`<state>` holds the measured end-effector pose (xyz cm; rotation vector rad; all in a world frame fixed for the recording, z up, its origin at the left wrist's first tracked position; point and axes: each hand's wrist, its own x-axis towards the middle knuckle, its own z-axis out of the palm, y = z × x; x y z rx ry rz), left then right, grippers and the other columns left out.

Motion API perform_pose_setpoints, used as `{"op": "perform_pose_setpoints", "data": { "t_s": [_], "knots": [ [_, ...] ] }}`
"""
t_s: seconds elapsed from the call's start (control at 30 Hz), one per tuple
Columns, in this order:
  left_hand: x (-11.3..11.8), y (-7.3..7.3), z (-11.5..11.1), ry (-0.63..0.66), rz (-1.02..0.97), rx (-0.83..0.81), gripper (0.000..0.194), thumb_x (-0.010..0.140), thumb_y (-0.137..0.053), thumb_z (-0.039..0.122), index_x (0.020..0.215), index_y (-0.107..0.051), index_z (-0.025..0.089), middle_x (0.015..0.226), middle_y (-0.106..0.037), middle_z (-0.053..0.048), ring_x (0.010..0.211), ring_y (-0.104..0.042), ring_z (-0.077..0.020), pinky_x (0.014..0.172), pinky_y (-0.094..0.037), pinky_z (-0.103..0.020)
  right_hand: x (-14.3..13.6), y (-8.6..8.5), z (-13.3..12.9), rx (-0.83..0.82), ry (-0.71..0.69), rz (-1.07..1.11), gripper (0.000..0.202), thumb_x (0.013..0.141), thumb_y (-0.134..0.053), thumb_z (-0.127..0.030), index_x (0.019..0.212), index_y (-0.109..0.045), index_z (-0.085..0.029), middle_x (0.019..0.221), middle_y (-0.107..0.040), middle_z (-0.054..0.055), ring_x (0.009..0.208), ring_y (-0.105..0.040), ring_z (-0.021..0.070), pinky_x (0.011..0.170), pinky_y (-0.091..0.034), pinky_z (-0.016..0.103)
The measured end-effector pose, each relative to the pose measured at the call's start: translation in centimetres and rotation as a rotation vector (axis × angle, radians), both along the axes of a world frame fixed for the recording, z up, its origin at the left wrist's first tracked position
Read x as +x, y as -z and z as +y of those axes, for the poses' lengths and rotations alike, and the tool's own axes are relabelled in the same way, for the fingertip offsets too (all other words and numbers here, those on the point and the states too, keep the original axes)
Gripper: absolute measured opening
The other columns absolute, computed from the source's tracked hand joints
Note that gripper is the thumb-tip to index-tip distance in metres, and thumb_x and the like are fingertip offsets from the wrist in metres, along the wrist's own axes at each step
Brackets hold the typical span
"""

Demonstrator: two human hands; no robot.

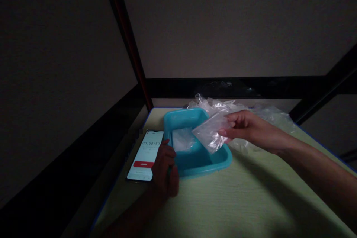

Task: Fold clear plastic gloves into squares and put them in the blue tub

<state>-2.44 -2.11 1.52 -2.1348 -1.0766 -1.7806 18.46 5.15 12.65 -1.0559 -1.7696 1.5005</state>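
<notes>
My right hand pinches a small folded clear plastic bag between thumb and fingers, held over the right side of a blue plastic basin. Inside the basin, toward its left side, lies another flat clear plastic bag. At the basin's left front corner is my left hand, its fingers curled around the rim, with a bit of blue showing between fingers and thumb.
A phone showing a running timer lies left of the basin. Crumpled clear plastic bags are heaped behind and right of it. The pale table has a blue edge, with dark-trimmed walls beyond.
</notes>
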Motion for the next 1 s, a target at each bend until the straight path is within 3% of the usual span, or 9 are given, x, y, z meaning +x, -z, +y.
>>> {"op": "perform_pose_setpoints", "data": {
  "t_s": [0.2, 0.37, 0.47, 0.63, 0.8, 1.0],
  "knots": [
    [0.2, 0.2, 0.0, 0.027, -0.021, 0.022, 0.018, 0.085, -0.035, 0.019, 0.068, -0.040, 0.021, 0.066, -0.042, 0.001, 0.063, -0.049, -0.0156, 0.077, -0.046, -0.042, -2.2, -1.1, 2.6, 0.095, -0.306, -0.224, 0.013, 0.062, -0.066, -0.027, 0.055, -0.064, -0.016, 0.051, -0.058, -0.003, 0.052, -0.057, 0.0135, 0.052, -0.046, 0.025],
    [0.1, 0.4, -0.1, 0.038, 0.005, 0.020, 0.017, 0.084, -0.036, 0.019, 0.068, -0.040, 0.020, 0.066, -0.043, 0.000, 0.063, -0.049, -0.0155, 0.074, -0.046, -0.041, -4.2, -0.9, 4.1, 0.177, -0.397, -0.409, 0.004, 0.061, -0.062, -0.013, 0.060, -0.065, -0.016, 0.049, -0.059, -0.004, 0.048, -0.058, 0.0134, 0.045, -0.042, 0.021],
    [0.0, 0.5, -0.3, 0.039, 0.028, 0.000, 0.015, 0.083, -0.037, 0.018, 0.069, -0.040, 0.020, 0.067, -0.043, 0.000, 0.065, -0.050, -0.0163, 0.073, -0.046, -0.042, -5.6, 0.1, 4.6, 0.068, -0.420, -0.488, 0.014, 0.054, -0.061, -0.006, 0.063, -0.065, -0.016, 0.045, -0.058, -0.003, 0.041, -0.057, 0.0135, 0.041, -0.041, 0.021],
    [0.1, -0.2, -0.3, 0.048, 0.037, -0.031, 0.013, 0.080, -0.041, 0.017, 0.068, -0.041, 0.021, 0.065, -0.045, -0.001, 0.061, -0.050, -0.0167, 0.066, -0.049, -0.041, -7.9, 3.2, 4.6, -0.217, -0.480, -0.491, 0.015, 0.041, -0.065, -0.005, 0.048, -0.060, -0.017, 0.037, -0.054, -0.005, 0.031, -0.052, 0.0130, 0.033, -0.041, 0.022],
    [0.1, -0.6, -0.2, 0.033, 0.056, -0.002, 0.012, 0.080, -0.040, 0.017, 0.068, -0.042, 0.020, 0.065, -0.046, -0.001, 0.061, -0.050, -0.0159, 0.064, -0.049, -0.039, -8.5, 5.5, 4.7, -0.311, -0.550, -0.468, 0.018, 0.035, -0.069, -0.008, 0.046, -0.059, -0.017, 0.038, -0.056, -0.005, 0.031, -0.053, 0.0122, 0.031, -0.041, 0.019],
    [0.1, -0.6, -0.2, 0.027, 0.077, -0.014, 0.009, 0.076, -0.043, 0.016, 0.069, -0.042, 0.021, 0.062, -0.047, -0.001, 0.060, -0.050, -0.0168, 0.061, -0.048, -0.038, -7.9, 6.5, 5.1, -0.352, -0.559, -0.446, 0.016, 0.039, -0.067, -0.008, 0.051, -0.065, -0.017, 0.040, -0.057, -0.003, 0.035, -0.054, 0.0115, 0.034, -0.043, 0.020]
  ]
}}
